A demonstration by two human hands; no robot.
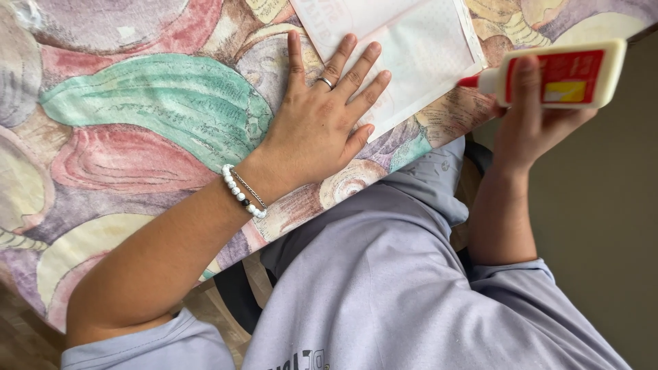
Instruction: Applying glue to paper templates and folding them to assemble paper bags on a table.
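My left hand (322,116) lies flat with fingers spread, pressing on the near edge of a white paper sheet (411,48) on the table. It wears a ring and a white bead bracelet at the wrist. My right hand (531,116) grips a white glue bottle (569,74) with a red and yellow label, held sideways. Its red nozzle tip points at the right edge of the paper.
The table is covered by a cloth (137,116) with large painted shapes in green, pink, purple and cream. Its edge runs diagonally above my lap, which is in grey-lilac clothing (384,288). A dark chair part (233,294) shows below the table edge.
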